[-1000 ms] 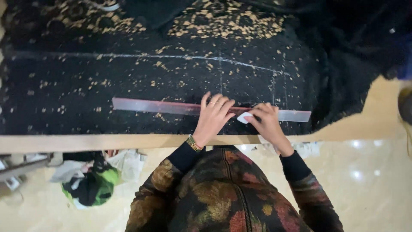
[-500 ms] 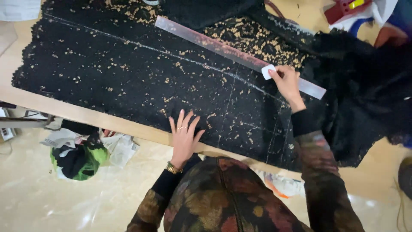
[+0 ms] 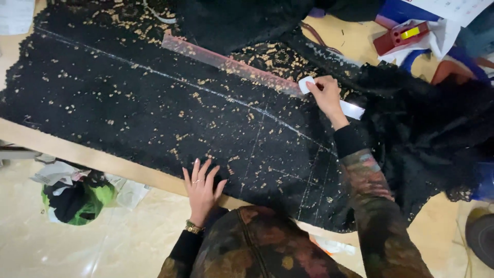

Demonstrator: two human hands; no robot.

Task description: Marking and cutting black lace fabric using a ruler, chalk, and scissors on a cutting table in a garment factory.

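1. Black lace fabric (image 3: 154,118) with gold flecks lies spread over most of the wooden table (image 3: 77,154), from the upper left of the frame down to the lower middle, with more of it bunched at the right

2. Chalk lines already cross the cloth: one long diagonal from the upper left toward the right of centre, and several shorter lines forming a grid near the lower middle, so part of the marking looks done

3. A long clear ruler (image 3: 231,67) lies slanted across the upper middle of the fabric, roughly parallel to the long chalk line and above it; no new line shows along its edge yet, which suggests that this stroke is left to draw

4. The right hand (image 3: 325,95) rests on the ruler's right end, its fingers pinching a small white piece of chalk (image 3: 305,85) against the ruler

5. The left hand (image 3: 201,186) lies flat at the near table edge in the lower middle, fingers spread, pressing the cloth and holding nothing

6. A red tool (image 3: 399,37) sits on the table at the upper right; a green and black bundle (image 3: 77,201) lies on the floor at the lower left
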